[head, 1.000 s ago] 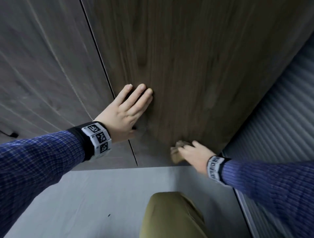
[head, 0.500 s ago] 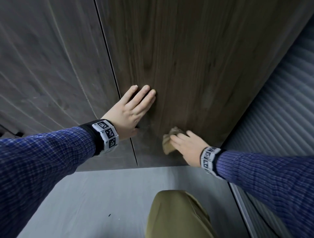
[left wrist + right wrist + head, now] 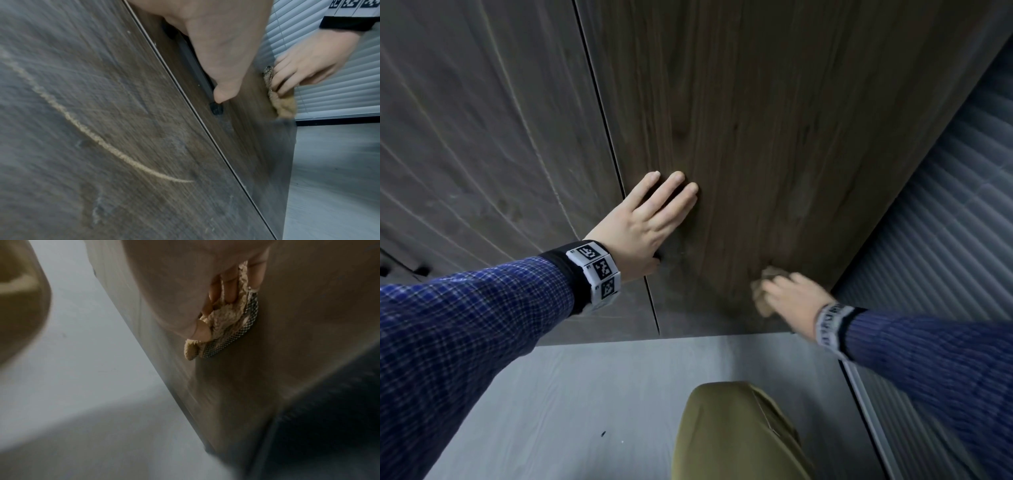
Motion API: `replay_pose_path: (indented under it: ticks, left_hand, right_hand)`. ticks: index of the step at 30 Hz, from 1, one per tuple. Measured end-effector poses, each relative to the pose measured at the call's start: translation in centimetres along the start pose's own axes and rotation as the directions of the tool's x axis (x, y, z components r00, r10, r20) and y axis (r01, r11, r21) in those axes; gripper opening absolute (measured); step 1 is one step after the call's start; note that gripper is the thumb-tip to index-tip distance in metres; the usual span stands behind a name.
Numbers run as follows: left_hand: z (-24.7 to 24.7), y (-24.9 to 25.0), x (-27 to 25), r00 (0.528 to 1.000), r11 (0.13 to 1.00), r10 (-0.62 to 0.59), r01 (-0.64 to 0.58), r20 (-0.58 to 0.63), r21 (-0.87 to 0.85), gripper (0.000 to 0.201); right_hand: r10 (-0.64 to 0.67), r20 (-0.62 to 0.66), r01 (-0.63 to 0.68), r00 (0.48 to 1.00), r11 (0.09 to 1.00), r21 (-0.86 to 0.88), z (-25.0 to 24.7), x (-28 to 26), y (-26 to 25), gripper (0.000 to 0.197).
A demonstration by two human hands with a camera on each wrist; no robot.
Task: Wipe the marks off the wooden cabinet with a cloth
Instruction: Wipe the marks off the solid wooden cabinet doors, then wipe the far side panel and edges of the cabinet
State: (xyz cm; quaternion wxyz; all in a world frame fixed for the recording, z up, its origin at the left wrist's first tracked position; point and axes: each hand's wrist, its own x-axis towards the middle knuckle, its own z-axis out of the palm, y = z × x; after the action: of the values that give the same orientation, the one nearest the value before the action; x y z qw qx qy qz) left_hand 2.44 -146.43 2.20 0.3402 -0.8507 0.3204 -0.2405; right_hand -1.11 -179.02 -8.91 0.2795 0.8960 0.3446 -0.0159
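Note:
The dark wooden cabinet door fills the upper middle of the head view. My left hand lies flat on it with straight fingers, near the seam between two doors; its thumb rests by a black handle. My right hand grips a crumpled tan cloth and presses it against the door's lower right part. The cloth has a dark mesh side against the wood. A long pale scratch-like mark curves across the left door.
A ribbed grey wall or shutter borders the cabinet on the right. Pale grey floor lies below the doors. My olive-trousered knee stands close to the cabinet's base.
My right hand with the cloth swept left and up, then back right toward the door's right edge. The left hand stayed flat on the door.

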Motion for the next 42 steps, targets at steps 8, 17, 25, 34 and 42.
replay_pose_path:
  ticks: [8,17,25,34,42]
  left_hand:
    - [-0.5,-1.6,-0.7,0.998,0.998,0.067,-0.067,-0.017,0.017,0.115]
    - [-2.9,-4.2,-1.2,0.988,0.990,0.077,-0.091,-0.132,-0.110,0.082]
    - [-2.8,-6.2,-4.8,0.987,0.985,-0.135,0.124,-0.092,-0.121,0.073]
    - [-2.2,-6.0,-9.2,0.962,0.937,-0.271,0.271,0.034,-0.220,0.088]
    - [-6.2,-17.1,-13.5,0.642,0.603,-0.766,0.731,0.024,-0.320,0.096]
  right_hand:
    - [-0.072,-0.194,0.075,0.978,0.997,0.012,-7.3,4.4,-1.3,0.044]
    - [0.058,-0.524,-0.015,0.850,0.996,0.086,-14.9,8.2,-2.9,0.031]
    - [-0.099,-0.303,0.076,0.948,0.993,-0.086,-7.1,8.5,-4.8,0.038]
    - [0.141,-0.640,-0.119,0.756,0.990,0.077,-22.7,5.2,3.5,0.022]
    - [0.281,-0.857,-0.099,0.432,0.959,0.264,-39.7,7.7,5.5,0.037]
